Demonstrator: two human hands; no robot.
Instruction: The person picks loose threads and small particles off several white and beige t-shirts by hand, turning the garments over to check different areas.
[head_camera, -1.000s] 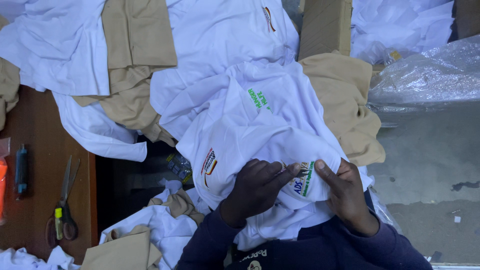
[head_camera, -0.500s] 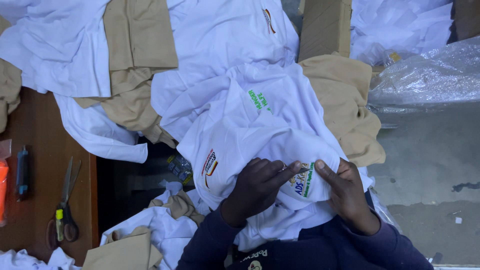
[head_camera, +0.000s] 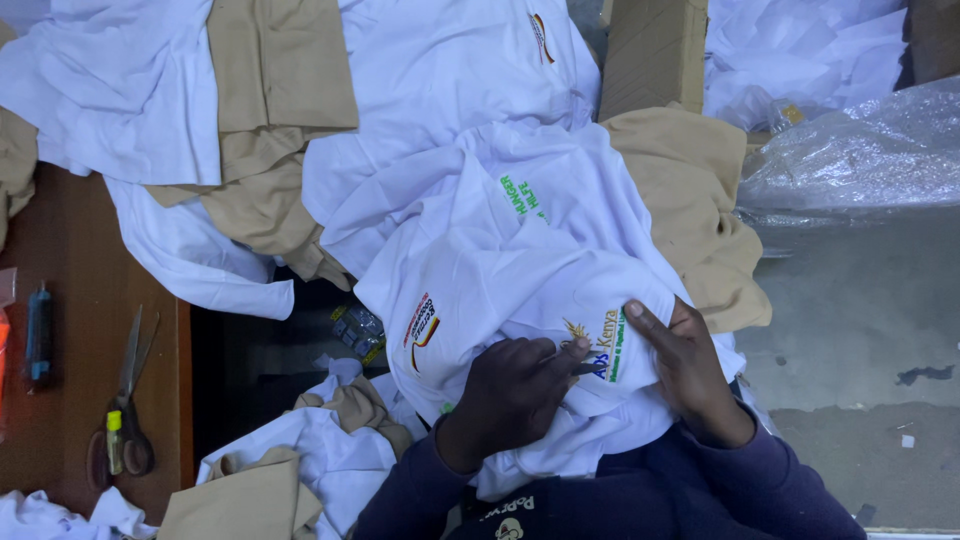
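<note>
A white shirt (head_camera: 500, 260) with small coloured printed logos lies bunched on my lap, on top of a heap of white and tan garments. My left hand (head_camera: 510, 395) rests on the shirt, its fingers pinched together at the edge of a yellow, blue and green logo (head_camera: 603, 345). Something small and dark shows at its fingertips; I cannot tell what it is. My right hand (head_camera: 685, 370) grips the fabric just right of that logo, thumb on top. Both sleeves are dark navy.
Tan garments (head_camera: 280, 110) and more white shirts (head_camera: 120, 90) cover the wooden table (head_camera: 70, 300). Scissors (head_camera: 125, 400) and a dark blue pen-like tool (head_camera: 40, 335) lie at its left. A cardboard box (head_camera: 655, 50) and crinkled clear plastic (head_camera: 860, 150) sit at the upper right, above a grey floor (head_camera: 860, 330).
Both hands stay on the same logo patch of the white shirt. My left fingers have crept slightly toward the print; the fabric has barely shifted.
</note>
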